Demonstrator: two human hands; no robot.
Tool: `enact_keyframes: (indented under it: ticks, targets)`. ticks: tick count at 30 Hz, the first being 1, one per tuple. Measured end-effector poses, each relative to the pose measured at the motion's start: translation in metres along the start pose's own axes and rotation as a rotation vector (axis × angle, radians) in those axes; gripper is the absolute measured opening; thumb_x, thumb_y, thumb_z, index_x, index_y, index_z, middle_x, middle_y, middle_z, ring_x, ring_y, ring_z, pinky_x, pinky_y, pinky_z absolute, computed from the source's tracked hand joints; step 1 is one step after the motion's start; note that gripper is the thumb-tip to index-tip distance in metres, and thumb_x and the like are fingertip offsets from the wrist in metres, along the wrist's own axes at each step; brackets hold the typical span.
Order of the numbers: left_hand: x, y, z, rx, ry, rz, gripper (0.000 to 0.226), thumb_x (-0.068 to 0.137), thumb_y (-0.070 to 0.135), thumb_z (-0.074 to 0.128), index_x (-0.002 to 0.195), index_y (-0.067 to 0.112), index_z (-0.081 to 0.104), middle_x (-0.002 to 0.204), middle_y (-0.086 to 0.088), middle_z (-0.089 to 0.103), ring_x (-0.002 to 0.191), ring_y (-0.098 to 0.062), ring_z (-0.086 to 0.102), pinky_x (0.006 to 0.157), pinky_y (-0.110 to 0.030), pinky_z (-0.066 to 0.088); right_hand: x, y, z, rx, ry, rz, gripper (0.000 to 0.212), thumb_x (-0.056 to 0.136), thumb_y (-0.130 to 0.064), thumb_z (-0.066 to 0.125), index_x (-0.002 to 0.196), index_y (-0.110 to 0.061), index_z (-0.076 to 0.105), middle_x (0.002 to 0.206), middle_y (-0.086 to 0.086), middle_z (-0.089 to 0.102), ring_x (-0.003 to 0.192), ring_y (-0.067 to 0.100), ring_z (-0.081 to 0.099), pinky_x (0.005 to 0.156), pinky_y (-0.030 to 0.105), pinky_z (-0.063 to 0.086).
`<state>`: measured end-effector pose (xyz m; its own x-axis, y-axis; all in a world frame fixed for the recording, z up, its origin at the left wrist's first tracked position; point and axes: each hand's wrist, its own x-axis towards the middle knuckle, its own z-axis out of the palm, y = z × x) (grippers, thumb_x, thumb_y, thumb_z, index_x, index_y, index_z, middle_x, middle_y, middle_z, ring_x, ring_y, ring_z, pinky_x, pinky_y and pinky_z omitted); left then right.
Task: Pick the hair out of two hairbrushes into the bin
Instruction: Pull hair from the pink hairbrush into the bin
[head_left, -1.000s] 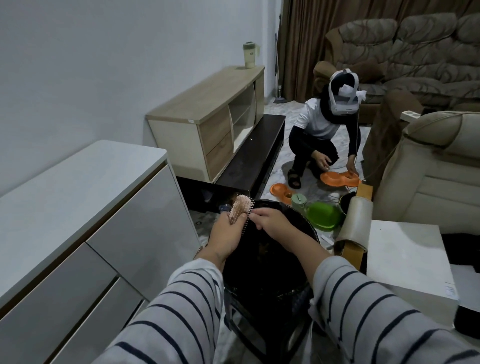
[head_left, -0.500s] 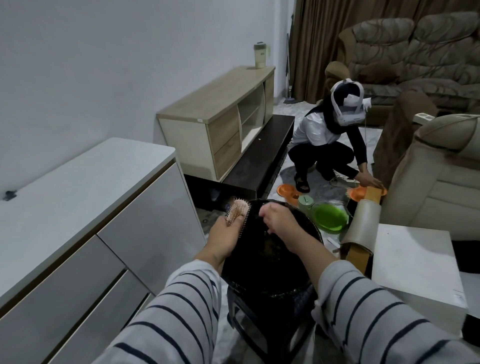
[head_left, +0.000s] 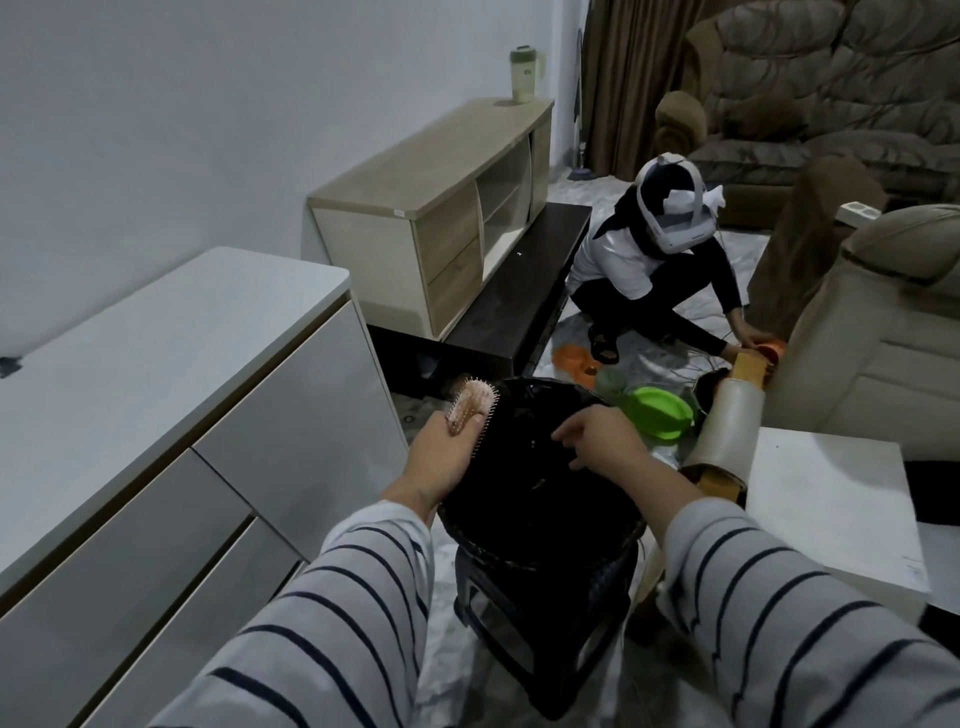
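Note:
My left hand (head_left: 441, 457) grips a pink hairbrush (head_left: 106, 402)... held upright at the left rim of the black bin (head_left: 519, 499), bristles toward the bin. My right hand (head_left: 597, 436) hovers over the bin's opening, palm down, fingers loosely spread and pointing down; whether any hair is pinched in them is too small to tell. The bin has a black liner and stands on a dark stool. No second hairbrush is in sight.
A white sideboard (head_left: 156, 374) runs along my left. A white low table (head_left: 831, 499) and a cream roll (head_left: 727, 426) stand to the right. Beyond the bin a crouching person (head_left: 649, 270) reaches toward orange dishes; a green lid (head_left: 660, 413) lies on the floor.
My right hand has left the brush and moved right, out over the bin, its fingers loosening. The left hand keeps the brush at the rim. The crouching person has reached further right.

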<state>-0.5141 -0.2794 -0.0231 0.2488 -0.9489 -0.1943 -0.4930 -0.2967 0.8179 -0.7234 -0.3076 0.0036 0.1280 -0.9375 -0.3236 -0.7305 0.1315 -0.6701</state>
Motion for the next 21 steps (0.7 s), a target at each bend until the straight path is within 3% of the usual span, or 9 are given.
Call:
enact_keyframes:
  ticks: [3, 5, 8, 10, 13, 17, 21]
  targets:
    - [0.004, -0.004, 0.000, 0.017, -0.052, 0.013, 0.052, 0.081, 0.059, 0.052, 0.099, 0.011, 0.062, 0.086, -0.012, 0.067, 0.089, -0.031, 0.067, 0.067, -0.030, 0.040, 0.002, -0.010, -0.007, -0.225, 0.117, -0.021, 0.022, 0.085, -0.032, 0.064, 0.065, -0.027, 0.061, 0.074, -0.004, 0.065, 0.077, 0.020, 0.064, 0.080, 0.038, 0.051]
    - [0.007, -0.008, 0.000, 0.051, -0.101, 0.017, 0.047, 0.086, 0.055, 0.054, 0.101, 0.011, 0.059, 0.093, -0.016, 0.067, 0.093, -0.033, 0.065, 0.068, -0.031, 0.041, 0.007, -0.015, -0.005, -0.326, 0.191, -0.012, 0.032, 0.088, -0.047, 0.055, 0.066, -0.025, 0.062, 0.066, -0.007, 0.058, 0.076, 0.019, 0.056, 0.082, 0.037, 0.038]
    - [0.011, -0.007, -0.003, 0.134, -0.167, 0.036, 0.039, 0.084, 0.057, 0.054, 0.094, 0.019, 0.054, 0.091, -0.010, 0.066, 0.089, -0.032, 0.065, 0.074, -0.036, 0.049, 0.014, -0.023, -0.002, -0.091, 0.089, -0.042, 0.016, 0.093, -0.033, 0.052, 0.096, -0.028, 0.067, 0.090, -0.003, 0.063, 0.090, 0.020, 0.059, 0.084, 0.037, 0.043]
    - [0.014, -0.001, -0.004, 0.150, -0.196, 0.054, 0.042, 0.077, 0.062, 0.054, 0.090, 0.022, 0.056, 0.089, -0.008, 0.067, 0.088, -0.033, 0.067, 0.079, -0.040, 0.052, 0.018, -0.028, 0.000, 0.073, 0.026, -0.081, 0.025, 0.091, -0.025, 0.057, 0.115, -0.024, 0.061, 0.107, 0.002, 0.063, 0.095, 0.019, 0.059, 0.078, 0.029, 0.044]
    - [0.016, 0.006, -0.003, 0.175, -0.231, 0.083, 0.039, 0.077, 0.061, 0.055, 0.089, 0.024, 0.055, 0.090, -0.008, 0.068, 0.091, -0.034, 0.067, 0.083, -0.042, 0.053, 0.020, -0.038, 0.004, 0.188, 0.047, -0.117, 0.040, 0.088, -0.028, 0.062, 0.127, -0.024, 0.057, 0.115, 0.002, 0.059, 0.100, 0.014, 0.055, 0.081, 0.023, 0.038]
    - [0.018, 0.010, -0.002, 0.260, -0.287, 0.150, 0.032, 0.088, 0.049, 0.058, 0.098, 0.019, 0.055, 0.086, -0.001, 0.062, 0.086, -0.028, 0.064, 0.081, -0.040, 0.050, 0.022, -0.043, 0.013, 0.073, 0.102, -0.179, 0.036, 0.087, -0.033, 0.063, 0.122, -0.026, 0.062, 0.108, -0.001, 0.058, 0.094, 0.010, 0.051, 0.080, 0.022, 0.037]
    - [0.019, 0.011, -0.004, 0.286, -0.309, 0.184, 0.035, 0.089, 0.050, 0.057, 0.101, 0.017, 0.058, 0.089, -0.001, 0.062, 0.088, -0.023, 0.061, 0.078, -0.037, 0.045, 0.021, -0.045, 0.019, 0.080, 0.296, -0.198, 0.012, 0.084, -0.021, 0.067, 0.093, -0.017, 0.075, 0.096, 0.001, 0.067, 0.086, 0.012, 0.058, 0.075, 0.022, 0.042]
